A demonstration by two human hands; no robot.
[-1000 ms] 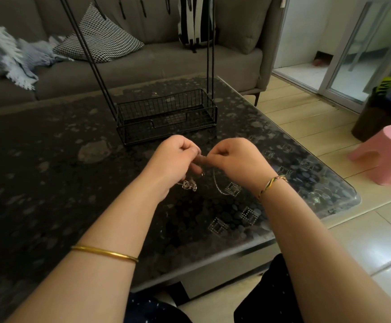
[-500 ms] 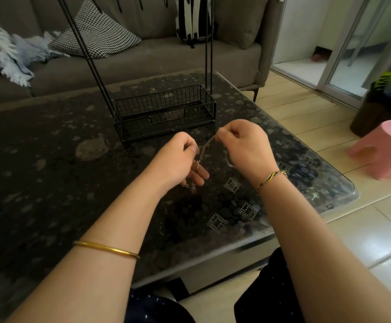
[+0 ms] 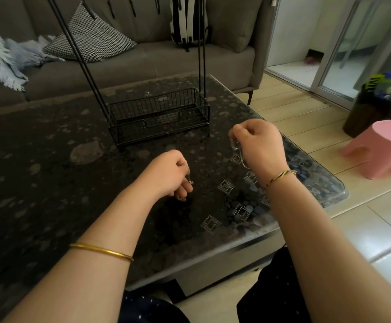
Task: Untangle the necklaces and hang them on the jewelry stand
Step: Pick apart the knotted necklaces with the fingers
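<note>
If the two thin necklaces [image 3: 241, 159] share a hidden knot, pulling wider could tighten it or snap a chain. One silvery length hangs pinched below the right hand [image 3: 257, 145]. Another, with a small charm [image 3: 190, 182], dangles from the left hand [image 3: 169, 176], whose fingers are curled. The hands are apart, with the stand [image 3: 159, 106] beyond them.

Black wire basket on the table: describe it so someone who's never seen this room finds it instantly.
Find the dark speckled glass table in front of the grey sofa. Toward its far side sits the black wire basket, low and rectangular. It alone is open metal mesh, with thin black rods rising from its ends.
</note>
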